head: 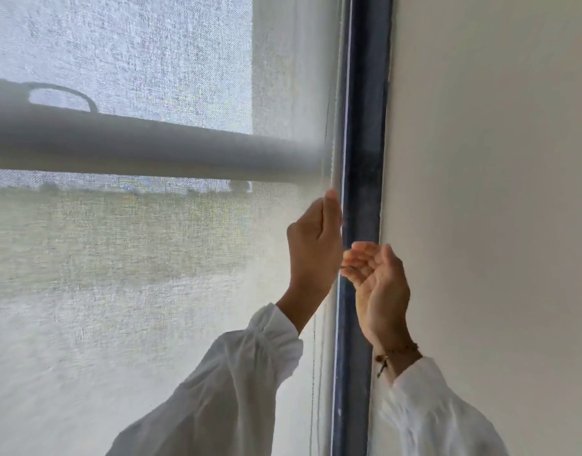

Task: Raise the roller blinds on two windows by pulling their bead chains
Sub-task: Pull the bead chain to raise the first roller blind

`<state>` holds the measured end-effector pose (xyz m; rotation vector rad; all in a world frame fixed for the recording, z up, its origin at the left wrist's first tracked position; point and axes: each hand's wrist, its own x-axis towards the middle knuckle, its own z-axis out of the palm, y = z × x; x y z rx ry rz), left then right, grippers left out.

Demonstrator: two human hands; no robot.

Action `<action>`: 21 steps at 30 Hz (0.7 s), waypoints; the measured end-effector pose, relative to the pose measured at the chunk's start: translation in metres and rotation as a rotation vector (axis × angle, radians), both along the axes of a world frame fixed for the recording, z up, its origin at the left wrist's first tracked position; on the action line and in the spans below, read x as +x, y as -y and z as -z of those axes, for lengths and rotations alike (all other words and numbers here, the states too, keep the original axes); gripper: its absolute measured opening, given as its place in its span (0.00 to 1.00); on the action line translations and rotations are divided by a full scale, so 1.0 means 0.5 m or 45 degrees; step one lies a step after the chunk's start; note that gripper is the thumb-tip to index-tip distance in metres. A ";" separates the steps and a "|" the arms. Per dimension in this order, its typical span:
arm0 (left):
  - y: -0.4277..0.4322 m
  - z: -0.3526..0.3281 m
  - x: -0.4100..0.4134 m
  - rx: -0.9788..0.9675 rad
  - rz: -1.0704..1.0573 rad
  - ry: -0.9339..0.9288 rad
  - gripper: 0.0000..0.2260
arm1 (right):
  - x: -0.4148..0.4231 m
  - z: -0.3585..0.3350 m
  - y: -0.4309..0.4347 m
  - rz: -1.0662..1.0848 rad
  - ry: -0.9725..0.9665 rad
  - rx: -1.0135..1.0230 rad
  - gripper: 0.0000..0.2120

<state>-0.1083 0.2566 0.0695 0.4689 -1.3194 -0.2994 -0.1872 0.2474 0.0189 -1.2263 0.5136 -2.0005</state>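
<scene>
While the translucent white woven roller blind covers the pane, its thin white bead chain hangs at three o'clock beside the dark blue frame; left hand pinches it, right hand open just beside.

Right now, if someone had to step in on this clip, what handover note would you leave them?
Left hand: closed on the chain at the blind's right edge.
Right hand: open, fingers spread, just below and right of the left, by the dark frame; holding nothing.
Done: unclear; blind covers all the glass in view.
Left: keep pulling the chain; second window not in view.
</scene>
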 end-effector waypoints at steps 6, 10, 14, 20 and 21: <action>0.043 0.202 -0.048 -0.008 -0.088 0.298 0.20 | -0.028 -0.187 -0.007 -0.102 -0.197 -0.099 0.10; 0.073 0.267 -0.040 0.106 -0.043 0.414 0.19 | -0.005 -0.193 0.030 0.368 -0.193 -0.087 0.18; 0.108 0.226 -0.035 0.510 0.289 0.345 0.22 | 0.000 -0.141 0.041 0.838 -0.299 -0.368 0.15; 0.106 -0.004 -0.021 0.531 0.601 0.224 0.31 | -0.028 -0.037 0.059 0.950 -0.368 -0.448 0.16; 0.099 -0.042 -0.028 0.474 0.613 0.216 0.27 | -0.027 -0.005 0.059 0.969 -0.390 -0.464 0.17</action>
